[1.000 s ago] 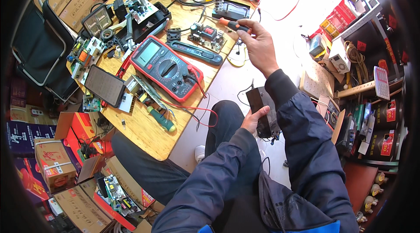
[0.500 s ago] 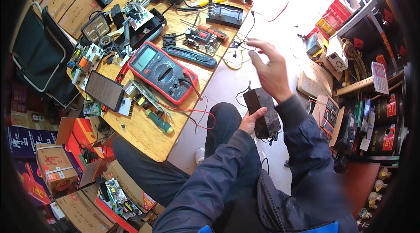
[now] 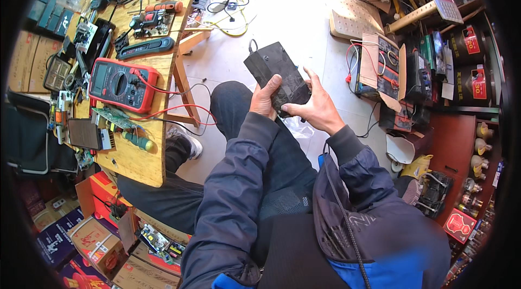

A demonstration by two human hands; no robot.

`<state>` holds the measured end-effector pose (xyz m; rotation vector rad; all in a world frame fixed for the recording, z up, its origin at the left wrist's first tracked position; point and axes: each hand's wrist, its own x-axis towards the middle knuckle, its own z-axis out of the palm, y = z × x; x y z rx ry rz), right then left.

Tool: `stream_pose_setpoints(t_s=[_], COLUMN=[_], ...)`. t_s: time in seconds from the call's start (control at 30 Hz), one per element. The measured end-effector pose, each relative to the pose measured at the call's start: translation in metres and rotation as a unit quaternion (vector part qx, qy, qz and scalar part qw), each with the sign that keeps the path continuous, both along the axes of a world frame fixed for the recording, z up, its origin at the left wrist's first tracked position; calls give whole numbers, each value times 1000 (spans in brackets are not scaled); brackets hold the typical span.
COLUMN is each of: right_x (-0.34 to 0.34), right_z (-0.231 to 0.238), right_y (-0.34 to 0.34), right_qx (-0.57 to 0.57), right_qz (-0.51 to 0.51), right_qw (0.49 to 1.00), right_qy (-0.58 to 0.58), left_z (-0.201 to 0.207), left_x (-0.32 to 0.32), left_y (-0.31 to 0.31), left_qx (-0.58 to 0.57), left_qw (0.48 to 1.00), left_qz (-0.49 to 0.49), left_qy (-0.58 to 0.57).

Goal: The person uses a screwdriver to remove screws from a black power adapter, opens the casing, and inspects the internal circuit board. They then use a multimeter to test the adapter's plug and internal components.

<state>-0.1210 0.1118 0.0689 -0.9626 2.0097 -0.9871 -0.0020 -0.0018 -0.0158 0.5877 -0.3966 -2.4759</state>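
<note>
A black box-shaped power adapter (image 3: 278, 72) with a short cord loop at its far end is held above my lap, its scuffed broad face turned up. My left hand (image 3: 264, 97) grips its left side, with the thumb lying on the top face. At the near right corner my right hand (image 3: 319, 108) closes on the adapter, thumb on the near edge and fingers along the right side. The fingers beneath it are hidden.
On the wooden table (image 3: 146, 159) at the left lie a red multimeter (image 3: 120, 84), a screwdriver (image 3: 138, 141) and circuit boards. Red and black leads (image 3: 187, 109) droop off its edge. Cables (image 3: 230, 10) lie on the floor ahead. An open carton (image 3: 374, 66) of batteries stands right.
My right hand has come down from the air and taken hold of the adapter. The adapter has tilted, its broad face now up. My view has swung right, so the table sits farther left.
</note>
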Motion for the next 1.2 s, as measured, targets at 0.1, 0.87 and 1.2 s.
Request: stream_pose_setpoints(t_s=[0.1,0.87,1.2], right_x=[-2,-20,-25], right_z=[-2,-12,-8], right_y=[3,-16,-15], right_qx=[-2,-75,-68], right_qz=[-10,-57,-48], right_qw=[1000,952,956], right_qy=[-23,-291,-280], left_z=[6,7,11], left_x=[0,-1,1], left_y=[0,1,1], left_qx=[21,-84,-89], left_qw=[1000,993,991], left_qz=[-8,-56,-51], left_qy=[-1,-70,-87])
